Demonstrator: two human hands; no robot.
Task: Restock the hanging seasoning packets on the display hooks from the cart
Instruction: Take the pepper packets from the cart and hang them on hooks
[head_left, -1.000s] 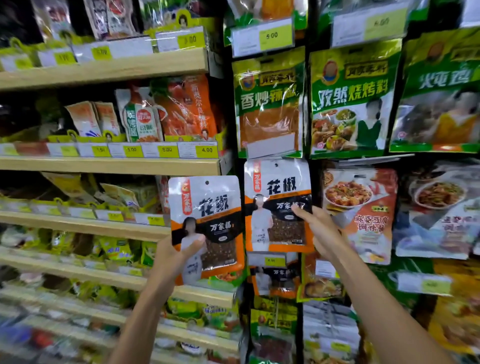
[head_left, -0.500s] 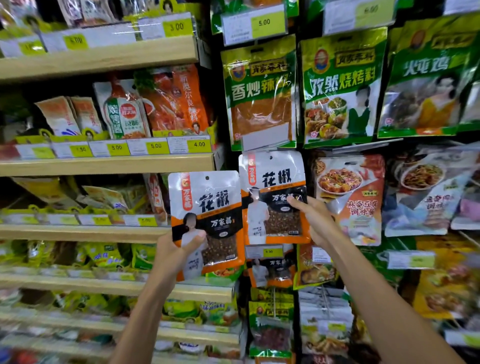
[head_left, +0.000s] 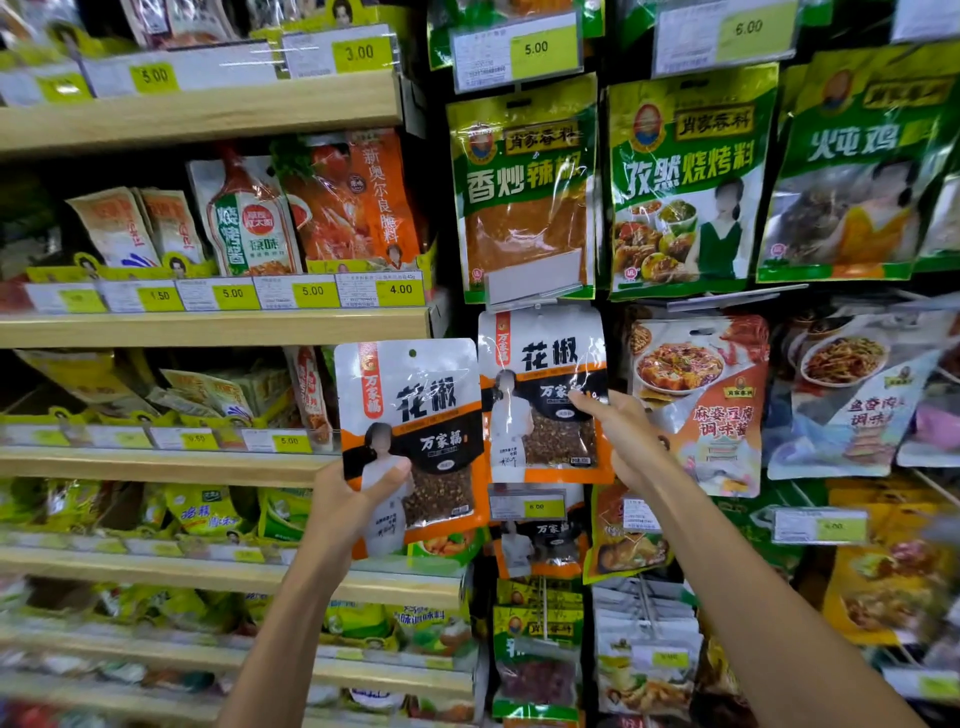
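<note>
Our left hand (head_left: 358, 499) grips the spare pepper packet (head_left: 415, 431) by its lower left corner. The thumb is pressed across the front and the fingers are hidden behind. The forearm comes up from below, and the packet stands upright with its long axis vertical and its hang hole (head_left: 412, 353) free at the top.

Our right hand (head_left: 623, 436) reaches in from the lower right and rests on the right edge of the hung packet (head_left: 540, 395). Its fingers lie fairly straight over the front; we cannot tell whether the thumb pinches from behind.

The held packet sits just beside the hung one, to its left, a little lower and nearer to us. We cannot tell whether their edges touch. The hook itself is hidden at the top of the hung packet, so we judge that the hole must travel right, up and away from us to meet it. The right hand is nearer that hook and could steady the row.

Farther back, a price tag (head_left: 527, 506) hangs below the hung packet and green seasoning packets (head_left: 524, 192) hang above it. A wooden shelf (head_left: 208, 327) runs off to the left. The cart is out of view.
</note>
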